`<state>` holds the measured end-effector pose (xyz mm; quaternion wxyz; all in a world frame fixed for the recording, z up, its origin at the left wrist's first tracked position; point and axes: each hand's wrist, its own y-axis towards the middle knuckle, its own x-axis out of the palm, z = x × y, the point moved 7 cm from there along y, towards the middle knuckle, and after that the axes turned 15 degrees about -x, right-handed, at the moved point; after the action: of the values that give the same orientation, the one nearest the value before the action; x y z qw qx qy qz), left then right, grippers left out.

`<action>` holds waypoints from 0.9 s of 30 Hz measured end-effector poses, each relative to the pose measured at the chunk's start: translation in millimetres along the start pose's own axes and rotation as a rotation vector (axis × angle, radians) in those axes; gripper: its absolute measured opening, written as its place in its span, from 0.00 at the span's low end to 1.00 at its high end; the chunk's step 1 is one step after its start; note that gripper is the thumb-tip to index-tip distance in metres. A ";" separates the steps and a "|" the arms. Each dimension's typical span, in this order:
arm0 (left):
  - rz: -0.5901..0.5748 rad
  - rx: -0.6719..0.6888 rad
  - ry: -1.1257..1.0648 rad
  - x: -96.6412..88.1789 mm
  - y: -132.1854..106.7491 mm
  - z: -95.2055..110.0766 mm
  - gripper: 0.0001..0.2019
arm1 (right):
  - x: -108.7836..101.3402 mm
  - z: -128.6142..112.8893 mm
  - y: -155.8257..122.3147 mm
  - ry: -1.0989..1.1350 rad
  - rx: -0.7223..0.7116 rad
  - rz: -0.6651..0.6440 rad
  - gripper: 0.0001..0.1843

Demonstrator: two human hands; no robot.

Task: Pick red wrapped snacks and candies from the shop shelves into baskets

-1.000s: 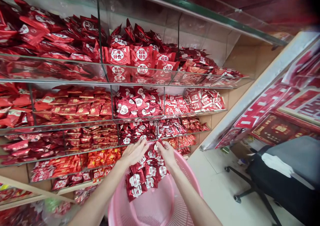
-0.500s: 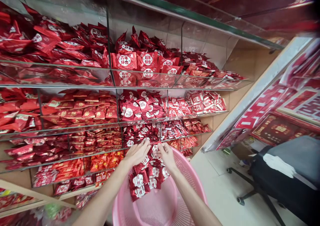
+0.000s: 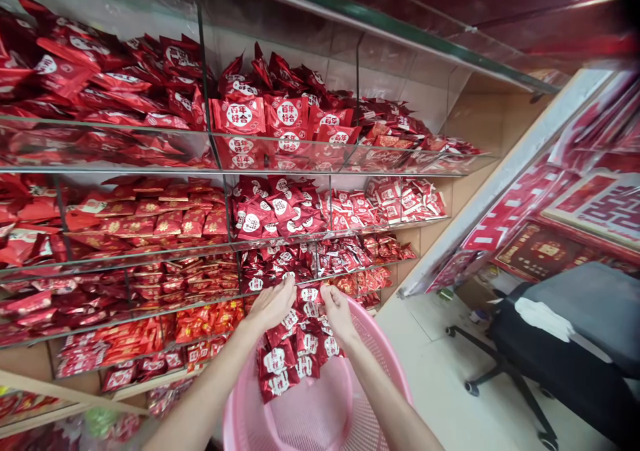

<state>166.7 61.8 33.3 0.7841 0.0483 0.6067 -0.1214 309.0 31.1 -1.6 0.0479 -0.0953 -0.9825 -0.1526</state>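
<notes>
Over a pink plastic basket, both hands are at a small red packet with a white label. My right hand pinches its right edge between thumb and finger. At its left edge is my left hand, fingers closed together; the thumb side is partly hidden. Several matching red packets with white labels and dark lettering lie in overlapping rows just below the hands, above the basket's inner floor. Whether they are joined together, I cannot tell.
Glass-fronted shelves filled with red and orange packets rise ahead and to the left. A black office chair with a white cloth on it stands at the right on the tiled floor. Red printed goods are behind it.
My hands have moved slightly apart, and the packet between them now lies flatter, showing more of its label. The view has shifted a little to the right.
</notes>
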 end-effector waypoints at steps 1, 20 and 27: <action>0.001 -0.012 0.000 -0.8 0.2 -0.4 0.19 | -0.8 -2.6 1.1 -0.024 -0.028 -0.007 0.19; 0.005 -0.123 -0.167 -16.6 -2.7 -25.6 0.24 | -69.2 -15.4 -20.5 0.113 0.356 -0.058 0.17; -0.033 -0.120 -0.157 -12.0 0.5 -24.4 0.23 | -74.5 21.2 -88.6 0.269 0.745 0.009 0.16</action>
<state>141.1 69.3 38.5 0.8286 -0.0183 0.5504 -0.1010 362.5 -58.1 -56.7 0.2081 -0.0547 -0.9552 0.2034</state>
